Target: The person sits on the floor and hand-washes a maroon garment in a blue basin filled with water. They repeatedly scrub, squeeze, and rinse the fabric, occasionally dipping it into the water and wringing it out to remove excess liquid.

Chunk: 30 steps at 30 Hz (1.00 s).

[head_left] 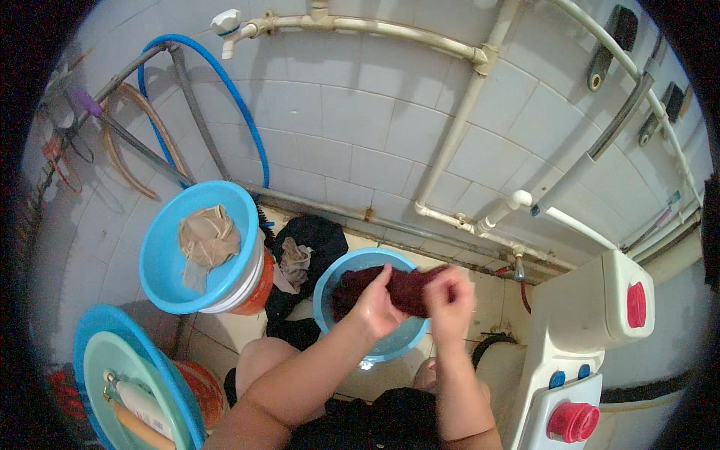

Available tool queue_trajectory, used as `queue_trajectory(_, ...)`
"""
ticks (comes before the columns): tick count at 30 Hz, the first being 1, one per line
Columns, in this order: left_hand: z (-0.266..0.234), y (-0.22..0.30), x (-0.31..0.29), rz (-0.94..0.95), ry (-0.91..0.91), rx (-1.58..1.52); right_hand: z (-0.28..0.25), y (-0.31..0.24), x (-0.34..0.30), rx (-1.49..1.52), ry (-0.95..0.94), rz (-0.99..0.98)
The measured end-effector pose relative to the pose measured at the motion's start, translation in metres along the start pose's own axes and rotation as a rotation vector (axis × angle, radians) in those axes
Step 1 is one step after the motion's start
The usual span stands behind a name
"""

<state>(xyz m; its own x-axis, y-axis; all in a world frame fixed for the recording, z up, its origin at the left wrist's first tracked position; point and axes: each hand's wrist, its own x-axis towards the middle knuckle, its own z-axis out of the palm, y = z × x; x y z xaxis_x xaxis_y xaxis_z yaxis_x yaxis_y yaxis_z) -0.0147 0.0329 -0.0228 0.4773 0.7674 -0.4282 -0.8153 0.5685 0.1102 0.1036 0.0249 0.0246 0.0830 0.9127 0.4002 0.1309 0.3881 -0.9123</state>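
Seemingly unfinished, the handling has a dark maroon cloth (409, 294) bunched over a round light-blue plastic basin (321, 296), the right hand (450, 298) pinching its right end, the left hand's (381, 306) grip unclear, while a crumpled beige cloth (208, 238) lies set apart at left.

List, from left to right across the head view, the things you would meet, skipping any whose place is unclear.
Mint-green basin, crumpled black cloth, left hand, right hand, lower red cap. The maroon cloth is left out because it overlaps both hands.
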Motion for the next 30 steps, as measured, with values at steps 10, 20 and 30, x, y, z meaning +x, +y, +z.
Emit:
queue_trajectory(10, 0.009, -0.029, -0.007, 0.187, 0.161, -0.114, 0.021, 0.037, -0.004, -0.515, -0.098, 0.021)
queue_trajectory(20, 0.021, -0.015, -0.016, 0.111, 0.177, -0.142, 0.031, 0.031, -0.004, -0.141, 0.101, 0.268)
queue_trajectory(30, 0.020, 0.009, -0.007, 0.278, 0.232, -0.074, -0.004, 0.039, 0.006, 0.797, 0.023, 0.875)
